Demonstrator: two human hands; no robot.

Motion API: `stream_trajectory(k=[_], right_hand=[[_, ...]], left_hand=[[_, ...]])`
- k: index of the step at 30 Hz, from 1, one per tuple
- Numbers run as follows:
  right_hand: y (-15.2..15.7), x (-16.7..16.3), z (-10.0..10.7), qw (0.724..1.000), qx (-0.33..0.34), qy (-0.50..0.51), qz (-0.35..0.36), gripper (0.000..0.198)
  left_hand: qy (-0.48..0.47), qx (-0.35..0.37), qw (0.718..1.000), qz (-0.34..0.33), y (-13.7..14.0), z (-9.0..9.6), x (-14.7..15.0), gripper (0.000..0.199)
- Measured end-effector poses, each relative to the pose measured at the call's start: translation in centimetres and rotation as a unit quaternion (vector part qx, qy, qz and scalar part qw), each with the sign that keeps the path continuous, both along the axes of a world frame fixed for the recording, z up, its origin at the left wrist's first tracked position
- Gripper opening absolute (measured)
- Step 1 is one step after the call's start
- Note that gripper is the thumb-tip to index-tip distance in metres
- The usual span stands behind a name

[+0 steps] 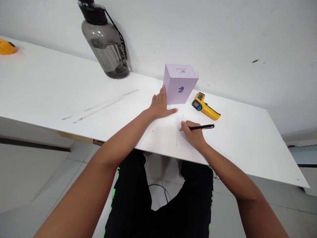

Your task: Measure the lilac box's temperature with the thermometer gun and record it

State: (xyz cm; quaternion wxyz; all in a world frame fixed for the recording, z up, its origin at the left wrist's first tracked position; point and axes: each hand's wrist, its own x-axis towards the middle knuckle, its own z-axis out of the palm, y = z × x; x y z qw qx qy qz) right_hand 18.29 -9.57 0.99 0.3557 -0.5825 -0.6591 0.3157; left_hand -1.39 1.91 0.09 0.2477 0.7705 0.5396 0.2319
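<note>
My right hand (194,133) is closed round a black pen (201,127), its back end pointing right. The pen's tip, hidden by my fingers, is close to the white tabletop, where a faint pale patch and a thin line show. Fingers spread, my left hand (160,105) rests on the table, its fingertips against the left side of a lilac box (180,89). The box stands upright near the wall with a dark horse-head mark on its front. To the right of the box lies a yellow infrared thermometer (205,106) with a small screen.
A large grey water bottle (106,46) with a black lid and strap stands at the back left by the wall. An orange object (7,47) sits at the far left edge. The white table (247,142) has dark scuff marks left of centre.
</note>
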Motion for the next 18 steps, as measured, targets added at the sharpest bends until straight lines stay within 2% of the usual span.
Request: stream_trajectory(k=[6, 12, 18], right_hand=[[-0.04, 0.14, -0.06, 1.0, -0.004, -0.003, 0.016, 0.045], [-0.06, -0.05, 0.22, 1.0, 0.006, 0.008, -0.012, 0.044], [0.05, -0.1, 0.41, 1.0, -0.01, 0.011, -0.001, 0.042]], left_hand=[[0.007, -0.009, 1.0, 0.005, 0.01, 0.08, 0.02, 0.142], [0.001, 0.004, 1.0, 0.001, 0.18, -0.17, 0.02, 0.139], [0.003, 0.0, 1.0, 0.009, 0.11, 0.0, 0.16, 0.137]])
